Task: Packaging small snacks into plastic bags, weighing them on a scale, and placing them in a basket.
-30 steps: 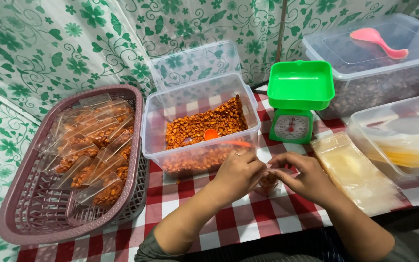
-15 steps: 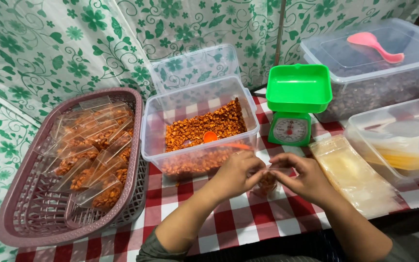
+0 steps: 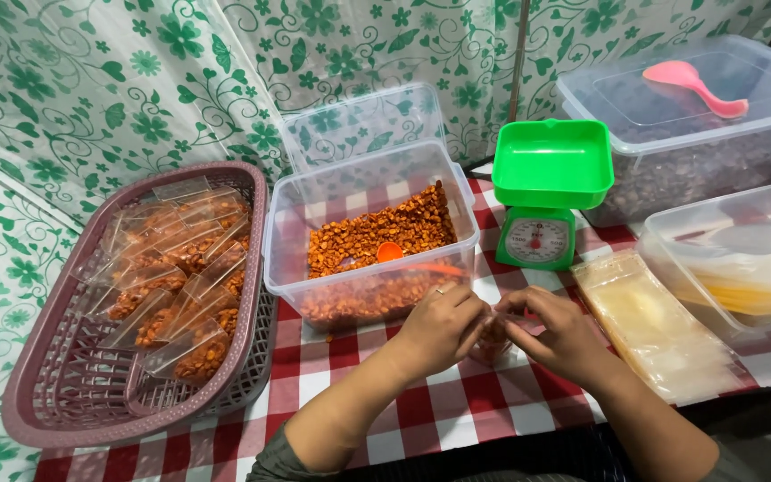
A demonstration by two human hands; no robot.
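Note:
My left hand (image 3: pixel 439 328) and my right hand (image 3: pixel 557 332) meet over the red checked tablecloth (image 3: pixel 457 406), both pinching a small clear bag of orange snack (image 3: pixel 493 339) that is mostly hidden between the fingers. Just beyond them stands a clear plastic tub (image 3: pixel 369 234) partly filled with the same orange snack, with an orange scoop (image 3: pixel 403 259) lying in it. A mauve plastic basket (image 3: pixel 64 393) on the left holds several filled clear bags (image 3: pixel 176 286).
A green kitchen scale (image 3: pixel 548 192) stands behind my right hand. A stack of empty clear bags (image 3: pixel 658 326) lies at the right. Two more clear tubs (image 3: pixel 742 259) (image 3: pixel 698 134) sit at the right, the farther one lidded with a pink spoon (image 3: pixel 693 85) on top.
Both hands stay together on the small bag, with only slight finger movement. Nothing else has moved.

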